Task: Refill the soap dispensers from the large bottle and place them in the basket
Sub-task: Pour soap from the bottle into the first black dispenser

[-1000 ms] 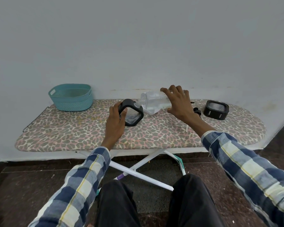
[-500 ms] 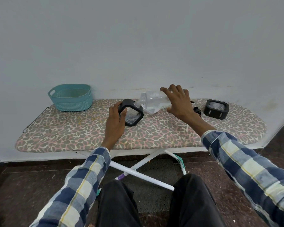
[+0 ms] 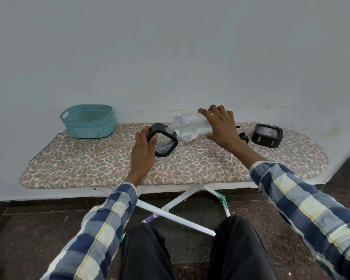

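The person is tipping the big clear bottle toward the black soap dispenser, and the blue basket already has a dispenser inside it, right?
Not quite. The head view shows the teal basket with nothing visible inside it. The rest holds: the right hand tips the large clear bottle toward the black dispenser that the left hand holds. The second dispenser sits on the ironing board to the right.

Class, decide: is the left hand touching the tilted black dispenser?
Touching. The head view shows the left hand gripping the black dispenser, fingers curled over its rim.

Clear glossy plastic bottle (image 3: 192, 125)
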A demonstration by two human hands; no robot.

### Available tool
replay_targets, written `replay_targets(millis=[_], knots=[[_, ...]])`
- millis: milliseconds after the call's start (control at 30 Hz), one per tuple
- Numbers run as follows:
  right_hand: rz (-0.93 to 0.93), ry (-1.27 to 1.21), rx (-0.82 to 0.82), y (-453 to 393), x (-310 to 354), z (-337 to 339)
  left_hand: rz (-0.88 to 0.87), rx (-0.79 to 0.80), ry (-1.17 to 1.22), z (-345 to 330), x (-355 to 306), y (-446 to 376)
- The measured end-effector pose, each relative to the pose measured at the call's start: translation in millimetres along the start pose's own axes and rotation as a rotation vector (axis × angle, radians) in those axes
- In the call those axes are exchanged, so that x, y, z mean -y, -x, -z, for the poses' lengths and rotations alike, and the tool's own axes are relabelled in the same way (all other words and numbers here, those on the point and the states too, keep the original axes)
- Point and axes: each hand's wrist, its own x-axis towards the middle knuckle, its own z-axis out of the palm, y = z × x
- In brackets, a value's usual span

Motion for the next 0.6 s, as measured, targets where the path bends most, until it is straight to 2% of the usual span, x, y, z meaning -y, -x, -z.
replay_targets(millis=[600], knots=[[0.006,0.011,0.000,-1.3,-0.8,0.8,0.008,0.002,0.001,-1.7,0.5,-1.0]])
